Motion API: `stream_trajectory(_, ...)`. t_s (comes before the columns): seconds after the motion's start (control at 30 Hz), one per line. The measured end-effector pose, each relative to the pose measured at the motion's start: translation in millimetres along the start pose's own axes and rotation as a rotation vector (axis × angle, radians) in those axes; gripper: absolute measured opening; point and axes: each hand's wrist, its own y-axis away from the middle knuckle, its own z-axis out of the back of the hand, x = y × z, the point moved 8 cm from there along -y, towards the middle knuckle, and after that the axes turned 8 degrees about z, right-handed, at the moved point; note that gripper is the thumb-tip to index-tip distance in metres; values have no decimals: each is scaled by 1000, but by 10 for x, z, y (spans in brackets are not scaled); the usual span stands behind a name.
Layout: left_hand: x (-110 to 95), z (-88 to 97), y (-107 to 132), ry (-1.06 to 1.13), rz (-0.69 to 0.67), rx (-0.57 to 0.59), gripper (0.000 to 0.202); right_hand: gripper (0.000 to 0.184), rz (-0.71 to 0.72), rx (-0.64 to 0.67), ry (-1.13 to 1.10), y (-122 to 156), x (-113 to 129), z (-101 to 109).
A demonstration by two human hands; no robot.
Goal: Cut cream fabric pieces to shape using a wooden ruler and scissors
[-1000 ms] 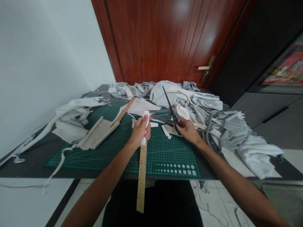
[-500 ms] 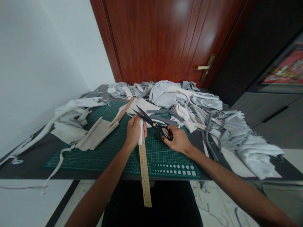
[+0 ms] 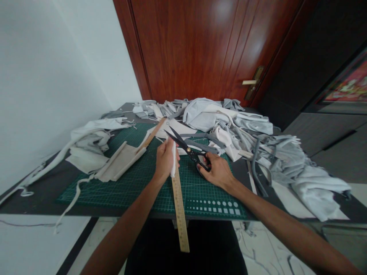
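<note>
My left hand [image 3: 165, 158] is closed around a wooden ruler [image 3: 179, 204] and a white fabric piece [image 3: 173, 166] that lies along it. The ruler's near end sticks out past the table edge, over my lap. In my right hand [image 3: 217, 169] are black scissors [image 3: 188, 150], my fingers in the handles. Their blades are slightly parted and point up and left, just beyond my left fingers. Whether they touch any fabric I cannot tell. Both hands are above the green cutting mat [image 3: 137, 196].
A beige fabric piece [image 3: 120, 162] lies on the mat's left, with a wooden stick [image 3: 156, 131] at its far end. Grey and white fabric scraps [image 3: 199, 114] heap along the back, more [image 3: 289, 156] on the right and on the left [image 3: 88, 143]. A brown door [image 3: 186, 49] stands behind.
The whole view has shifted slightly. My left hand and the ruler appear a little further right, and the scissors stay close by with blades still slightly parted.
</note>
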Motion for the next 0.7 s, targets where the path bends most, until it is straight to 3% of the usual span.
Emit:
stream_trajectory(0.5, 22, 14, -2, 17, 6, -21, 50, 36, -14, 87, 197, -10, 84, 96)
stream_trajectory(0.7, 11, -2, -5, 16, -10, -12, 52, 34, 54, 133, 178, -8, 130, 59)
